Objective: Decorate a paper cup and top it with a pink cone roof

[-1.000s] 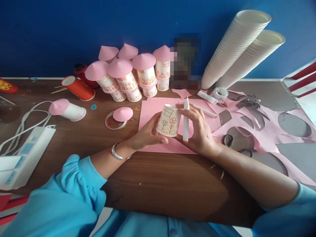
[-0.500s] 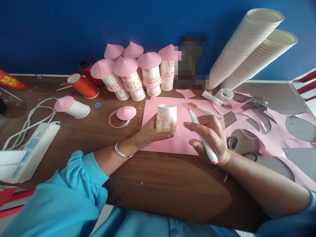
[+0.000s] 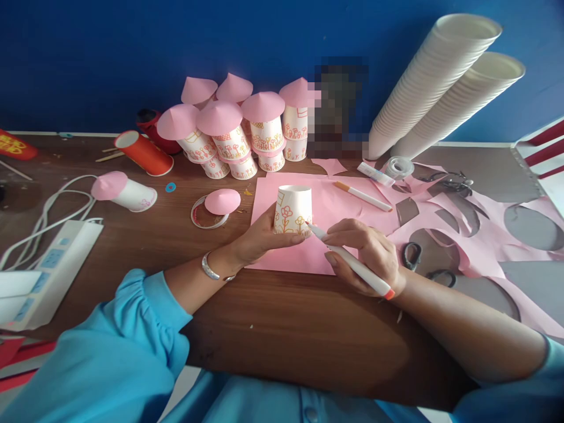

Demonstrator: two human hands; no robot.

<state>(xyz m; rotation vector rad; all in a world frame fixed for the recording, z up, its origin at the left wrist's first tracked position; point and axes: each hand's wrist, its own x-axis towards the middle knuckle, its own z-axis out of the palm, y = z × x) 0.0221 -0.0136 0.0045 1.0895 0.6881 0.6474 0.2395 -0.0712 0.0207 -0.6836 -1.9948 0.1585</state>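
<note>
My left hand [image 3: 259,235] is closed around a white paper cup [image 3: 294,205], with the thumb along its lower edge. Orange-red and yellow-brown flowers and a window shape are drawn on the cup's side. In my right hand [image 3: 365,252] is a white marker [image 3: 359,267] with a red end, gripped like a pen. Its tip is at the cup's lower right side; whether it touches I cannot tell. Beneath the cup lies a sheet of pink paper [image 3: 321,258], and a second marker [image 3: 363,196] with an orange cap rests on it.
Several decorated cup towers [image 3: 229,144] with pink cone roofs stand at the back. Tall paper cup stacks [image 3: 434,76] lean on the wall. Scissors [image 3: 412,255], a tape roll [image 3: 400,168] and cut pink scraps [image 3: 476,247] lie right. A power strip [image 3: 57,273] is left, near a fallen red cup [image 3: 144,154].
My right hand has turned the marker and brought its tip left and down to the cup's side. The fingers have closed more around the marker. My left hand still holds the cup.
</note>
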